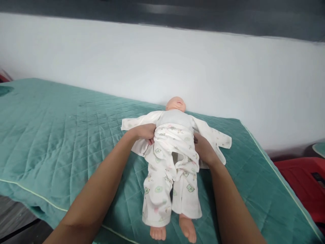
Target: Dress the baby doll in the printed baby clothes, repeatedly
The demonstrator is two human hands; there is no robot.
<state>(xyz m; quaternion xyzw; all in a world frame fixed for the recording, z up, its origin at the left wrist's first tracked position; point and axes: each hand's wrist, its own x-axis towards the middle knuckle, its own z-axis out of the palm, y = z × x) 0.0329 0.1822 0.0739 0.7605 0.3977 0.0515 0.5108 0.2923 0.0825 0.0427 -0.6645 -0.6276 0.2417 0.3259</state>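
Observation:
A baby doll (175, 104) lies on its back, its head toward the wall and its bare feet toward me. White baby pants (159, 189) with small green animal prints cover its legs and reach up to the belly, with a gap at the crotch. A white baby shirt (217, 136) lies spread under the doll, its sleeves out to both sides. My left hand (146, 131) is closed on the pants' waist at the left side. At the opposite side, my right hand (203, 146) also grips the waist; its fingertips are partly hidden by the cloth.
Under the doll is a green quilted bedcover (63, 135) with pale piping along its edges. A white wall (101, 61) rises directly behind. Beyond the right edge stands a red object (299, 183), perhaps a chair. Dark floor (15, 217) shows at lower left.

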